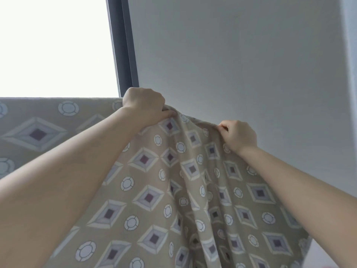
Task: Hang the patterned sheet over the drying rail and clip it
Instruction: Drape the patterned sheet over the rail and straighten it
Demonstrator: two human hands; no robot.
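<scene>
The patterned sheet (154,190) is beige with grey diamonds and pale circles. It fills the lower half of the view. On the left its top edge runs flat and level, as if draped over a rail that the cloth hides. My left hand (144,105) is raised and closed on a bunch of the sheet's upper edge. My right hand (239,135), a little lower and to the right, pinches the same edge. Between and below my hands the cloth hangs in loose folds. No clip is in view.
A bright window (54,45) fills the upper left, bordered by a dark frame (123,51). A plain grey-white wall (241,55) lies behind my hands. A paler wall strip (350,55) runs down the far right.
</scene>
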